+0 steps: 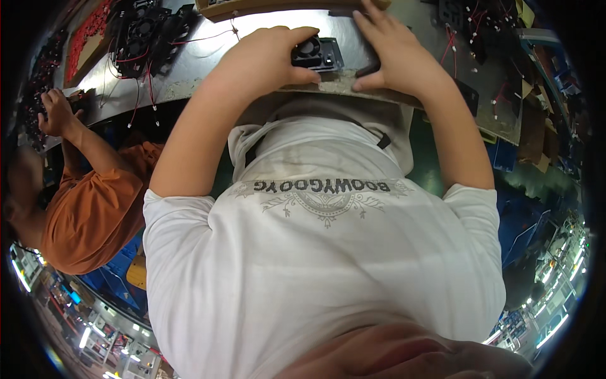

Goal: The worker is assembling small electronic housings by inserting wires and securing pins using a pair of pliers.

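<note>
A small black cooling fan (307, 52) sits in a black plastic housing (329, 54) on the metal bench, close to its front edge. My left hand (268, 60) is closed round the left side of this fan unit, with finger and thumb at its far and near sides. To the right, my right hand (394, 54) has its fingers spread and its thumb low by the bench edge. A dark strip-like part (371, 65) lies beside the right palm, partly hidden by it; whether the hand presses on it is unclear.
Several black fan units with red wires (142, 31) lie at the left of the metal bench (196, 54). A cardboard tray (252, 6) stands at the back. More wired parts (464, 19) lie right. At left, a co-worker in an orange shirt (95, 215) handles small parts.
</note>
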Available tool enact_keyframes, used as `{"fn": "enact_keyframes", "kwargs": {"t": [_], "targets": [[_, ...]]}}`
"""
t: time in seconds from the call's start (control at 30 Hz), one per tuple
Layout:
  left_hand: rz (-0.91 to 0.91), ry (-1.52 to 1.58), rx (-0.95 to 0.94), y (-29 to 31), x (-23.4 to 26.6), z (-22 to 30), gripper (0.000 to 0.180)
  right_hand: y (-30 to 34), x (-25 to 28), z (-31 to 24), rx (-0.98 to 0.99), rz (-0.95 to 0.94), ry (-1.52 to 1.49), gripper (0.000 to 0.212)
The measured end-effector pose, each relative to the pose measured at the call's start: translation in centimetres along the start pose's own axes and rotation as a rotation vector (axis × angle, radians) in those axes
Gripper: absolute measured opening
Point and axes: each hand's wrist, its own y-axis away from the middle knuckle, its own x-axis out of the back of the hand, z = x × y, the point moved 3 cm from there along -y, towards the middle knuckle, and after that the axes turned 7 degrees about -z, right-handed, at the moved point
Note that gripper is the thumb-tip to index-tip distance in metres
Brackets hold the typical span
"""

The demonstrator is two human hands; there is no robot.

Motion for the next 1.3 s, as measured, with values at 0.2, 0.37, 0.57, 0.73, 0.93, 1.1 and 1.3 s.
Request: {"fn": "enact_keyframes", "kwargs": {"t": [0.2, 0.37, 0.57, 0.73, 0.93, 1.1, 1.3], "targets": [[0.018, -0.076, -0.057, -0.1, -0.4, 0.0, 0.069, 1.9, -2.9, -0.3, -0.228, -0.077, -0.120, 0.075], [0.010, -0.055, 0.032, 0.1, -0.5, 1.2, 0.070, 1.1, 1.0, 3.0, -0.328, 0.464, -0.900, 0.055], [-0.001, -0.052, 0.023, -0.4, -0.6, 1.1, 0.066, -2.1, 2.3, -0.6, 0.249, 0.329, -1.822, 0.074], [-0.039, 0.019, 0.020, -0.2, -0.2, 2.0, 0.060, -1.4, 1.2, -1.9, 0.434, 0.267, -1.956, 0.085], [-0.096, -0.035, 0.045, 0.0, 1.2, 2.8, 0.047, -3.0, 4.8, -2.6, 0.675, 0.330, -1.897, 0.086], [-0.039, 0.070, 0.074, -0.3, 0.4, 2.4, 0.053, -3.9, 2.9, -1.4, 0.218, 0.100, -1.838, 0.076], [-0.069, 0.025, 0.004, 0.5, 1.9, 3.3, 0.048, -2.6, 2.7, -3.4, 0.224, 0.102, -1.827, 0.092]]}}
